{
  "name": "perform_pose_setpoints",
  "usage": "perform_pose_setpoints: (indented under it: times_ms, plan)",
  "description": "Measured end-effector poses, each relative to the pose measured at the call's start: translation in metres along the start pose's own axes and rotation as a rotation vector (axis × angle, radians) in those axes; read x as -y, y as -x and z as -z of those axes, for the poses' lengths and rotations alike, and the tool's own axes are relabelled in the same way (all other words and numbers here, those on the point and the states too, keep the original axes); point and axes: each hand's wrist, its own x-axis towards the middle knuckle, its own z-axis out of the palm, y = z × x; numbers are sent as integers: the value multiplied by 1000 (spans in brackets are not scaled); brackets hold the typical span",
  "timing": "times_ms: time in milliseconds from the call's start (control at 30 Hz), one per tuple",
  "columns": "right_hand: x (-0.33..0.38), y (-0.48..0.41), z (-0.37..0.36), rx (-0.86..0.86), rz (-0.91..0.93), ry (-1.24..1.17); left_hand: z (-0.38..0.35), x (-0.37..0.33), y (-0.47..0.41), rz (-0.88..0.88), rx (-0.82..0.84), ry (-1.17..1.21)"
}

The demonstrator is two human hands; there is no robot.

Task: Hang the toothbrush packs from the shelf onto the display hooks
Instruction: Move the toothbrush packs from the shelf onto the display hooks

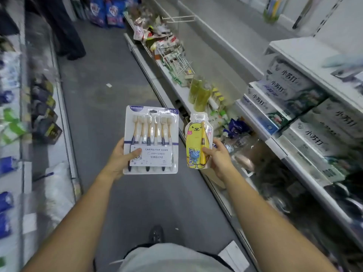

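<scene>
Two toothbrush packs are in hand, held up over the grey aisle floor (pixel 121 91) and well apart from any hook. The left hand (pixel 121 158) grips the wide clear-plastic blister pack of six gold-handled toothbrushes on a white and navy card (pixel 150 140) by its lower left corner, thumb on the front label and fingers (pixel 135 152) closed behind. The right hand (pixel 218 156) pinches the small yellow bear-shaped child's toothbrush pack (pixel 198 142) by its lower right edge, fingers closed around it.

Both packs stand upright with their hanging holes at the top, which suits the step. A white wire display hook (pixel 178 18) juts from the back panel further up the aisle on the right, above the white metal shelf (pixel 176 83) of loose goods. Whether it is the intended hook cannot be told.

To hang well, I would take one pack at a time. Keep the grip low so the top slot stays free, bring the card square to the hook's tip, slide it on along the wire, and let go only once it hangs. The big pack is broad and likely to swing, so steady its bottom edge.
</scene>
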Motion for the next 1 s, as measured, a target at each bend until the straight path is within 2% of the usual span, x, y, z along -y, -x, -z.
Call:
perform_pose_setpoints:
  times_ms: [167, 467, 700, 1000]
  plan:
    - [-11, -32, -40, 53, -51, 27, 44, 13, -19, 82, -43, 23]
    - [10, -128, -88, 90, -73, 68, 75, 4, -93, 128, -129, 58]
    - [34, -249, -132, 152, -113, 68, 83, -30, -200, 155, -172, 44]
    - [116, -383, -196, 249, -125, 52, 95, -107, -327, 145, -291, 101]
